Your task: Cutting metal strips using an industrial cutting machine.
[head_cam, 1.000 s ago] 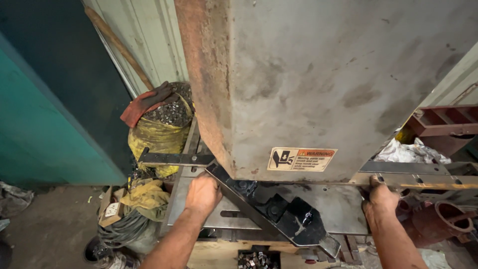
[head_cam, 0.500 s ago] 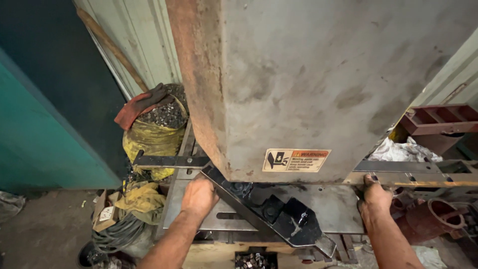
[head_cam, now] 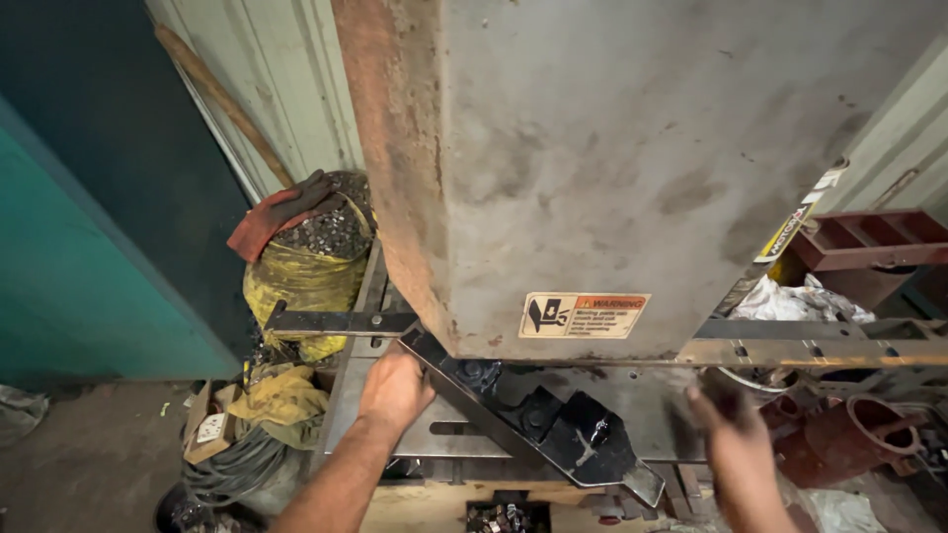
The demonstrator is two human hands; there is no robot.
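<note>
My left hand (head_cam: 395, 387) rests palm-down, fingers curled over the upper end of the black steel bar (head_cam: 523, 419) that runs diagonally across the machine bed (head_cam: 652, 395), just under the grey press housing (head_cam: 632, 168). My right hand (head_cam: 733, 444) is blurred; I cannot tell whether it is open. I judge the main risk a pinch: left fingers sit close beneath the housing edge.

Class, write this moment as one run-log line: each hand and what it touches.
left hand: resting on grey steel machine table, beside black diagonal metal bar | right hand: blurred, above the table's front edge, holding nothing visible
</note>
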